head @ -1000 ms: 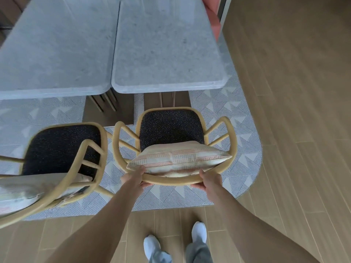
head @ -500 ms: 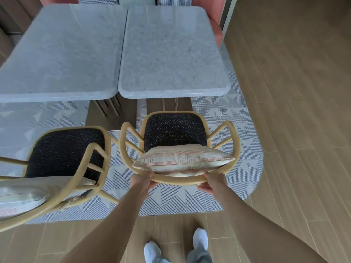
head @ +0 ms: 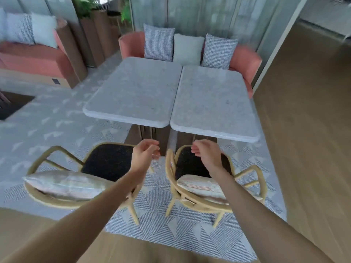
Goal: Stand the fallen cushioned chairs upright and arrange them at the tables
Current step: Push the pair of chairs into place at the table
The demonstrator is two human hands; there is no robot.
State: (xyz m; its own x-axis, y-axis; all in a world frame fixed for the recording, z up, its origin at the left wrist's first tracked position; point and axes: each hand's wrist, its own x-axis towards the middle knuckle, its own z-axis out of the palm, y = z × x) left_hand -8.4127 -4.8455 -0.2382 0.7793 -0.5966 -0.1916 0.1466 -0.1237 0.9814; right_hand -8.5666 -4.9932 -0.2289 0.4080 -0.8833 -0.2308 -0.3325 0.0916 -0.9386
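Standing upright side by side on the grey triangle-patterned rug (head: 182, 230) are two tan wooden armchairs with black speckled seats, both facing the pair of grey stone-topped desks. The left armchair (head: 57, 198) sits before the left desk (head: 133, 92), and the right armchair (head: 191, 198) sits before the right desk (head: 214, 103); the two desktops touch along their inner edges. A pale striped cushion (head: 64, 185) leans against the left chair's curved back, and a similar striped cushion (head: 201, 186) leans against the right chair's back. Both bare arms reach forward above the chairs. The left hand (head: 144, 156) hovers over the gap between the chairs, its fingers (head: 154, 149) loosely curled and apart, clamped on nothing. The right hand (head: 207, 154) hangs above the right chair's seat, its fingers (head: 195, 149) likewise half curled and holding nothing. Neither hand touches a chair. Behind the desks, a coral upholstered bench (head: 245, 63) carries two checked pillows with a plain pale pillow (head: 188, 49) between them. Wood plank floor (head: 303, 130) runs along the right of the rug.
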